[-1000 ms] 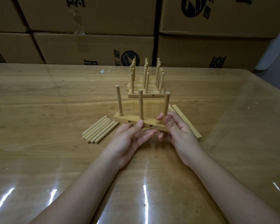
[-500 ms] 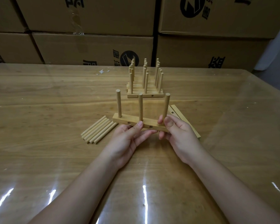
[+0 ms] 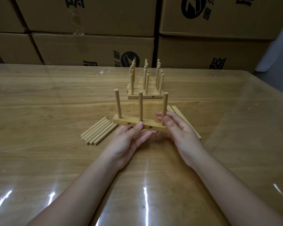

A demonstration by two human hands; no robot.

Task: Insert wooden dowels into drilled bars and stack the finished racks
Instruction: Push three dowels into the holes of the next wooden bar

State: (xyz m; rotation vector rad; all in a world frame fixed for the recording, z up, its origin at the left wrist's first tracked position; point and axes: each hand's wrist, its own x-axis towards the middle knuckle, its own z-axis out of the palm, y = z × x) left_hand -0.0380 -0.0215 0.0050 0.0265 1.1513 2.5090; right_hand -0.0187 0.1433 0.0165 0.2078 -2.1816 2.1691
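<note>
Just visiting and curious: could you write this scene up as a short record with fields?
Held piece: rack, three dowels upright
Left hand: grips the rack's middle
Right hand: grips the rack's right end
Loose dowels: lying on the table, left of the hands
Finished racks: grouped behind
Spare bars: flat, partly behind the right hand

Curled left grip [image 3: 129, 141], curled right grip [image 3: 181, 136]

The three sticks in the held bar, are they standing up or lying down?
Standing up. The three dowels rise from the bar, held by left hand and right hand.
</note>
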